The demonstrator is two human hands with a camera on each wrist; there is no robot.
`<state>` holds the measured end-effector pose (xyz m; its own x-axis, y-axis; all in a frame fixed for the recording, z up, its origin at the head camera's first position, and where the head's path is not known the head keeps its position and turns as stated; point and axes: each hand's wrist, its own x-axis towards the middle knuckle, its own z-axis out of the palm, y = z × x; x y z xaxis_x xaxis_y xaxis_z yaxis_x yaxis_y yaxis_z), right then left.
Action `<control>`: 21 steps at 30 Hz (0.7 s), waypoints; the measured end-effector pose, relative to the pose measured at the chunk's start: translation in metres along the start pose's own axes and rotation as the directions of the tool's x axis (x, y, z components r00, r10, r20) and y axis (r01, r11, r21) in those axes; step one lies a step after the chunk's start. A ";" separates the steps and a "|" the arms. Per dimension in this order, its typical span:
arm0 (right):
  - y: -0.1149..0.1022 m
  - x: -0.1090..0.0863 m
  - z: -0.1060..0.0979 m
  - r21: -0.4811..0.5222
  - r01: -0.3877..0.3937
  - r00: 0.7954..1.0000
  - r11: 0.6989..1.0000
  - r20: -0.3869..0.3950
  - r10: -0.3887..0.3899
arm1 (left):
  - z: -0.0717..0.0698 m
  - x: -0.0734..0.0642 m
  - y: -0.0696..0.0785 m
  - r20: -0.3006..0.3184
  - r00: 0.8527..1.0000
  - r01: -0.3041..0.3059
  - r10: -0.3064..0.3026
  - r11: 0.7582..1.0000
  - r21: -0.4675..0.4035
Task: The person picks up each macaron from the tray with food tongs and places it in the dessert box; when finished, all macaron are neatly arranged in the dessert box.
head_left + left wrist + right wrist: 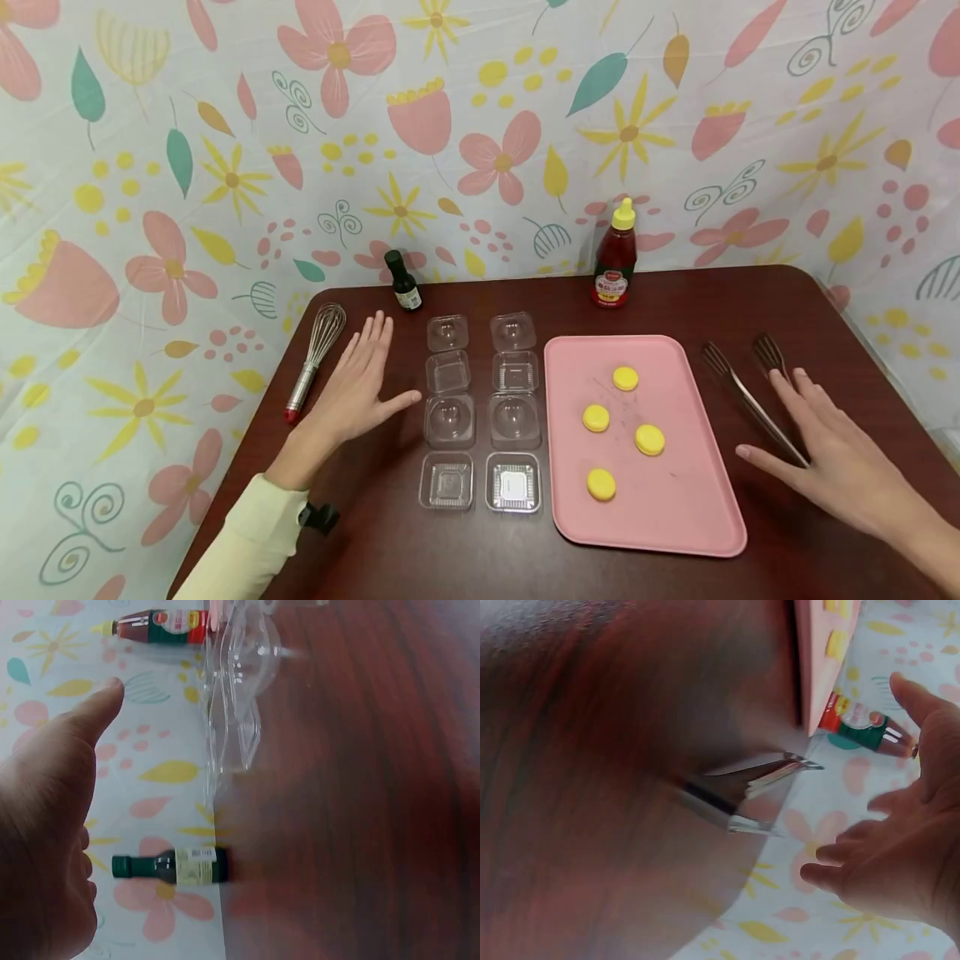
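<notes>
Whisk (311, 364) lay along the table (375, 550)'s left edge, probably to leave the middle for other items. Left hand (356, 392) was beside it, fingers straight, thumb well apart, gripping nothing. Clear containers (450, 421) sat in two columns, likely for easy reach. Yellow macarons (649, 439) were spaced out on the pink tray (660, 512), presumably for separate pickup. Right hand (832, 450) was over the tongs (759, 407), thumb and fingers apart, gripping nothing.

The boxes (447, 483) look glossy clear plastic, the tongs (757, 405) shiny metal, the table (480, 562) smooth and wood-grained.
</notes>
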<state>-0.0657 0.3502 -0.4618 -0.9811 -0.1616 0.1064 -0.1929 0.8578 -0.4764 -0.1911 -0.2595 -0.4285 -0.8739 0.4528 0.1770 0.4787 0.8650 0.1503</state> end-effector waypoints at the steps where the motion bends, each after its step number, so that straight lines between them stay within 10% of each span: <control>1: 0.002 0.000 0.000 0.032 -0.017 1.000 0.999 -0.004 0.017 | 0.001 0.005 0.002 -0.004 1.000 -0.006 0.006 1.000 -0.018; 8: 0.018 0.003 0.003 0.191 -0.138 0.989 0.972 -0.030 0.146 | 0.011 0.040 0.018 -0.025 0.997 -0.076 0.072 0.979 -0.190; 15: 0.027 0.008 0.003 0.203 -0.309 0.945 0.929 -0.043 0.324 | 0.028 0.064 0.044 0.053 0.997 -0.032 0.062 0.896 -0.443; 21: 0.031 0.008 0.010 0.285 -0.319 0.940 0.904 -0.029 0.341 | 0.046 0.075 0.063 0.098 0.992 -0.017 0.073 0.876 -0.483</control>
<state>-0.0793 0.3708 -0.4843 -0.9873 0.1545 -0.0370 0.1344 0.6881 -0.7131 -0.2304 -0.1610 -0.4502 -0.8404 0.5341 0.0916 0.4753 0.6454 0.5979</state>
